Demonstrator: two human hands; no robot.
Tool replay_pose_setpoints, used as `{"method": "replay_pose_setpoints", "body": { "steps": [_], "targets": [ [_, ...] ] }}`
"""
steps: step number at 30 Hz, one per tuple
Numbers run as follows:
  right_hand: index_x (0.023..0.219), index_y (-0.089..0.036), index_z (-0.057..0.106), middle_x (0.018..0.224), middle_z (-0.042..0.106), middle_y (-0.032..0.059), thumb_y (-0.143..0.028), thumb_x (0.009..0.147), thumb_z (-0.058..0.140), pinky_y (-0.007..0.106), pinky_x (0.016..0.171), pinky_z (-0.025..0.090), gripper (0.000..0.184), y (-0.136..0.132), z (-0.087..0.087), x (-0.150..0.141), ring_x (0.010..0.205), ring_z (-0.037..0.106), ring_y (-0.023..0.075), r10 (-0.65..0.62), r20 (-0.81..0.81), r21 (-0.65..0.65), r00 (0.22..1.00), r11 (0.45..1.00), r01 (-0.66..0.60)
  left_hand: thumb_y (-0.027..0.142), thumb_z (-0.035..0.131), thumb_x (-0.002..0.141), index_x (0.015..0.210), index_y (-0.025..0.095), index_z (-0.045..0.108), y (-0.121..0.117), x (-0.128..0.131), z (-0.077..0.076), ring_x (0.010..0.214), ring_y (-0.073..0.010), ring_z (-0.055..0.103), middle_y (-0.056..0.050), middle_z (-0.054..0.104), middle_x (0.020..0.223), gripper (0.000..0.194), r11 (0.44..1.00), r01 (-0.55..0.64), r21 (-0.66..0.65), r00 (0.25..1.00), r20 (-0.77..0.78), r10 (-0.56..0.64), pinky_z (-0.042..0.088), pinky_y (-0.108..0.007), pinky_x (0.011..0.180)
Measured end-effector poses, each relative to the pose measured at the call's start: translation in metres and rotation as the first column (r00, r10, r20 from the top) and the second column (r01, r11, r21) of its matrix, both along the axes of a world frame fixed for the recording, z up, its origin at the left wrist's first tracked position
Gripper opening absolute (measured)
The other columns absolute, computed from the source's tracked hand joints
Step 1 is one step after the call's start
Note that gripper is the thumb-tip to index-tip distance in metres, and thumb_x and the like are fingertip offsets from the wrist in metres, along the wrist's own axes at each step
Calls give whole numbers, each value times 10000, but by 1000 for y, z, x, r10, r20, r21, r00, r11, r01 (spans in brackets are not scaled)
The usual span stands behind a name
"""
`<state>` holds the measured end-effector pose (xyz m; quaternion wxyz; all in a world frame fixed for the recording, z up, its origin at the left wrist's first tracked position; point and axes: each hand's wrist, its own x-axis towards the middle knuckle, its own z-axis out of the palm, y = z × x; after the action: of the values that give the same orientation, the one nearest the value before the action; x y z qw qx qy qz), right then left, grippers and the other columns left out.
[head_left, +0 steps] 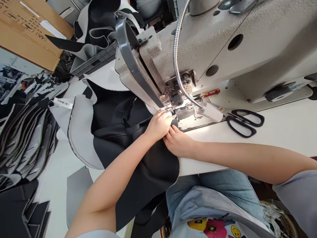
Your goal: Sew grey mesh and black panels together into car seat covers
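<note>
A large piece of black leather-like material (pixel 148 165) with a grey backing lies bunched under the head of a sewing machine (pixel 153 62). My left hand (pixel 158 125) is closed on it close to the presser foot, fingers bent and tips partly hidden by the lit metal parts. Just right of it and touching it, my right hand (pixel 179 141) holds the material's edge, with the fingertips tucked against the left hand. A grey-backed flap with a white label (pixel 63 103) spreads to the left. Part of the material hangs over the table's front edge.
Black-handled scissors (pixel 244 121) and an orange-red cutter (pixel 209 93) lie by the machine bed. A small lamp (pixel 210 111) on a flexible metal neck shines there. Stacked cut pieces (pixel 27 138) stand at left, before a cardboard box (pixel 29 29) and a filled crate (pixel 95 62).
</note>
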<state>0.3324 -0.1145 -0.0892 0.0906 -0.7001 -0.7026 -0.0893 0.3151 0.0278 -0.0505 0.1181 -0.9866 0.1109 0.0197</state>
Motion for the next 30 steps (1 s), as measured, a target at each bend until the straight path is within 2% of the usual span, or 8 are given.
{"method": "replay_pose_setpoints", "body": {
  "steps": [7,11,15,18,20,22,26,30],
  "targets": [
    [1236,48,546,1199,589,272,-158,837,486,546,1037,345,453,-2,-2,14,1163,520,366,47,-79,-4,996,999,-47,120,430,902,880,129,649,-5,4,-5,929,-235,573,-89,656,918,220,996,-75,-54,997,-32,73,421,-376,917],
    [1124,-47,623,1111,651,163,-149,727,582,407,1002,405,411,-7,6,29,1106,551,292,102,-226,-73,969,990,-121,120,430,910,841,105,643,-9,3,-3,906,-242,592,-105,660,880,224,989,-128,-76,991,-38,125,437,-382,866],
    [945,-150,672,984,663,114,-134,765,520,349,796,466,236,-10,13,45,972,588,258,-101,-215,-93,971,992,82,162,404,944,863,135,627,-14,-3,4,889,-202,599,-70,656,882,239,989,-135,-60,987,83,140,443,-339,831],
    [941,-159,686,939,637,123,-153,816,477,308,728,457,243,-8,11,57,917,599,245,-310,-186,-72,932,951,302,323,388,970,861,152,608,-19,-15,8,887,-191,581,-65,631,888,299,971,-176,-162,968,152,200,440,-325,817],
    [1010,-163,681,935,634,113,-185,847,462,291,731,456,274,-6,7,64,914,609,234,-373,-213,-68,903,928,367,555,464,893,862,154,613,-23,-25,10,908,-222,565,-77,614,908,429,950,-203,-239,967,102,233,444,-347,802],
    [1081,-165,662,957,643,101,-204,851,465,288,752,460,306,-4,2,68,926,618,229,-393,-245,-75,887,919,386,689,544,760,897,145,640,-27,-34,11,954,-275,553,-104,610,957,569,944,-248,-219,967,2,255,443,-391,811],
    [1121,-177,648,1022,650,99,-255,867,434,307,737,482,342,-4,-9,73,933,636,240,-412,-266,-101,872,911,399,483,460,843,993,115,681,-37,-40,17,1017,-306,556,-155,622,1057,455,924,-357,-138,926,-183,331,424,-426,854],
    [1091,-196,666,978,658,119,-267,853,374,321,633,495,384,-10,-26,85,813,657,233,-299,-242,-24,923,953,302,658,449,781,1262,108,557,-52,-33,22,1125,-347,514,-198,561,1241,739,869,-452,-202,875,-287,389,411,-467,892]
  ]
}}
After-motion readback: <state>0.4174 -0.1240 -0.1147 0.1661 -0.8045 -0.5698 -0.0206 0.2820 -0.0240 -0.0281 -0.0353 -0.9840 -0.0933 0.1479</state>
